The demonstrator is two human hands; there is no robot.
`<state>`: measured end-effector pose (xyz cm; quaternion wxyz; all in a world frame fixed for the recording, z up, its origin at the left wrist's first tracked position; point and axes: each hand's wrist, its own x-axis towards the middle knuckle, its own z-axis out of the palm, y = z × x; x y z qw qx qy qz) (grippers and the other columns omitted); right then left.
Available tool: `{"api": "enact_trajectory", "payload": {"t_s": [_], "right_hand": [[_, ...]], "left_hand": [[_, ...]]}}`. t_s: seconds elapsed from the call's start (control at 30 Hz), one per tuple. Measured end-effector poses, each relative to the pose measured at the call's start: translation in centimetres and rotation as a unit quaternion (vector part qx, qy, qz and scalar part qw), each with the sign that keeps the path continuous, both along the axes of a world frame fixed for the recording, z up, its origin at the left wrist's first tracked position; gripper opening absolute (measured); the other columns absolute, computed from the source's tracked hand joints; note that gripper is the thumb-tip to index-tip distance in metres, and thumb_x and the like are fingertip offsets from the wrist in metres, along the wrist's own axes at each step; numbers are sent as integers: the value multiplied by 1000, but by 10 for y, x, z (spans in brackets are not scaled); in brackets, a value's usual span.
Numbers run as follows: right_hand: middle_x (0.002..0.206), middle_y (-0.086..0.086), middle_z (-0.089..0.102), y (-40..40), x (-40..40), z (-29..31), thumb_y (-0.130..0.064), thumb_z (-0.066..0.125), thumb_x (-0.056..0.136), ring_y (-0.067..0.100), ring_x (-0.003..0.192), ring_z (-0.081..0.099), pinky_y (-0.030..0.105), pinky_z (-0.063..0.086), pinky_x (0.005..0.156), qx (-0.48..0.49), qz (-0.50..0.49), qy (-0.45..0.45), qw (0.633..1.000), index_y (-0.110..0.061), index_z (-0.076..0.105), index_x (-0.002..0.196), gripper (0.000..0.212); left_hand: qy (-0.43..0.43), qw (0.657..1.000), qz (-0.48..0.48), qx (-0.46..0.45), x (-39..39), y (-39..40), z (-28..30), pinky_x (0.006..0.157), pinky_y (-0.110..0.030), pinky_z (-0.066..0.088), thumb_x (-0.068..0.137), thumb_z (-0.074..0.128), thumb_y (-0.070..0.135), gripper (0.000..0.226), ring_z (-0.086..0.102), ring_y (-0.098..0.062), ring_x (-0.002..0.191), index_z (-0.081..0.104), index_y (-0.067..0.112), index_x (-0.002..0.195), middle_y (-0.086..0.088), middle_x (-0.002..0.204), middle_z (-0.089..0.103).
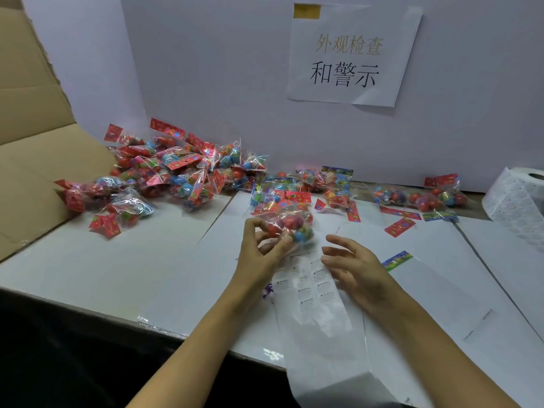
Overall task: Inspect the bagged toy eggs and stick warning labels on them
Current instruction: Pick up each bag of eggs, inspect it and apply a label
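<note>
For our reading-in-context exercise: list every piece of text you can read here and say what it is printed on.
"外观检查" in faded gold, on the paper sign taped to the wall.
"和警示" in black, on the same sign.
Label strip on the table: small print, too small to read.
Bag header cards: pictures only, text blurred.

Toy egg bags (pixel 176 172): clear glossy crinkled plastic. Label strip (pixel 312 293): glossy paper. Box (pixel 32 136): matt brown cardboard. Bench (pixel 117 269): smooth white.

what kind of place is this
Probably a factory packing or inspection station: a printed paper sign taped to the white partition, a pile of clear bagged toy eggs, and a white strip of warning labels on the table.
</note>
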<state>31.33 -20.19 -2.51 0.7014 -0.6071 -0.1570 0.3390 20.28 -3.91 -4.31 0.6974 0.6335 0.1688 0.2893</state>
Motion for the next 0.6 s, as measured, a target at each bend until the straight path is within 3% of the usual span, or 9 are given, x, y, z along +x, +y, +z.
{"api": "enact_trajectory", "payload": {"t_s": [0.07,0.13,0.2,0.27,0.33,0.37,0.47,0.53,0.6], "right_hand": [[100,8,77,0,-5,0,1,75,82,23,87,77,34,62,68,-7,55,-18,998,-23,54,136,62],[93,3,79,0,-11,-4,3,76,82,18,89,76,29,61,69,-21,85,-74,993,-35,48,140,75],[95,2,79,1,-13,-6,3,76,83,17,89,76,29,61,70,-27,49,-133,990,-47,45,142,83],[97,4,78,0,-11,-4,4,73,86,21,87,76,33,63,71,3,-28,-144,989,-49,57,133,72],[96,-2,77,-2,-9,1,2,73,87,17,83,76,31,62,66,21,-92,-146,985,-39,72,110,47],[95,-6,76,-4,-8,2,0,73,87,13,82,75,28,62,64,24,-107,-147,983,-31,75,103,35],[86,-9,77,-4,-6,0,-1,73,87,10,82,75,21,59,60,61,-129,-144,979,-13,72,96,15],[86,-3,77,-2,-4,-3,-1,75,86,14,86,75,25,61,65,63,-152,-163,973,-10,72,92,11],[89,1,77,0,-2,-6,-3,77,85,18,90,75,33,63,74,48,-171,-182,967,-12,73,91,11]], "left_hand": [[-29,1000,8,7,0,-1,0,84,-34,62,91,77,34,24,74,-19,104,56,40,101,5,116,71],[-59,998,10,18,0,0,0,83,-33,62,99,68,20,13,74,-21,104,68,30,107,8,114,73],[-64,997,37,22,0,2,1,82,-32,63,101,63,10,17,73,-24,107,75,19,108,-1,121,69],[-72,995,61,40,-1,1,4,79,-26,62,99,66,9,18,69,-17,114,74,18,113,2,130,55],[-55,990,65,113,-4,0,6,81,-13,56,90,77,22,44,60,4,119,64,32,131,11,142,37],[-38,987,50,146,-5,-1,7,84,-11,55,83,81,31,64,57,8,121,54,39,140,12,149,28],[27,982,-18,188,-5,-7,8,97,-25,57,66,85,45,107,55,-12,129,20,52,151,6,160,10],[53,980,-64,181,-4,-10,8,98,-35,57,64,88,42,115,57,-20,129,9,60,145,0,161,16],[52,981,-91,163,-4,-10,5,93,-41,61,70,91,30,118,64,-24,122,8,57,149,-7,156,31]]}}
